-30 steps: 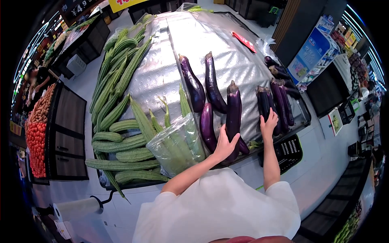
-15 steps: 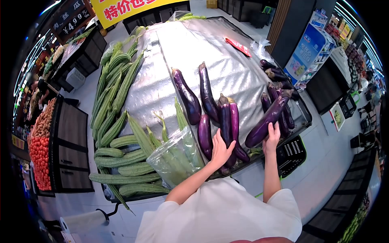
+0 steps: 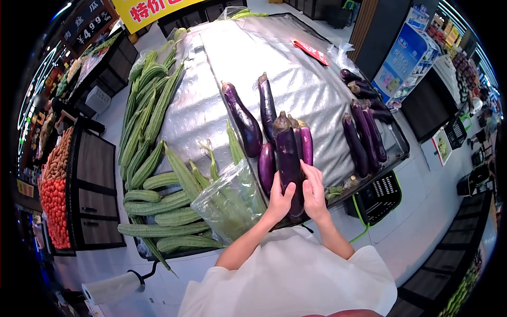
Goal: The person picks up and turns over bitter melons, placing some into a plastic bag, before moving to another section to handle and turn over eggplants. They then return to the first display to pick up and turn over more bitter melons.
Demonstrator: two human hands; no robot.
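Note:
A long dark purple eggplant point(image 3: 287, 153) stands stem-up between my two hands, in front of other eggplants on the silver-covered stand. My left hand point(image 3: 279, 202) holds its lower left side, thumb across the front. Against its right side lies my right hand point(image 3: 315, 194), fingers pointing up along it. Partly hidden behind it is a lighter purple eggplant point(image 3: 306, 140). A short eggplant point(image 3: 266, 164) lies just left of my left hand, and two longer ones, a curved eggplant point(image 3: 242, 119) and a slim eggplant point(image 3: 267, 105), lie farther back.
On the right of the stand point(image 3: 232, 68) lies a group of eggplants point(image 3: 364, 137). Ridged green gourds point(image 3: 153, 119) line the left, with a clear plastic bag point(image 3: 227, 203) over some. A black basket point(image 3: 377, 198) is below the right edge; a bag roll point(image 3: 113, 288) hangs front left.
My right hand has brought an eggplant from the right group to the middle, turning it upright. My left hand has shifted slightly left and now holds it too.

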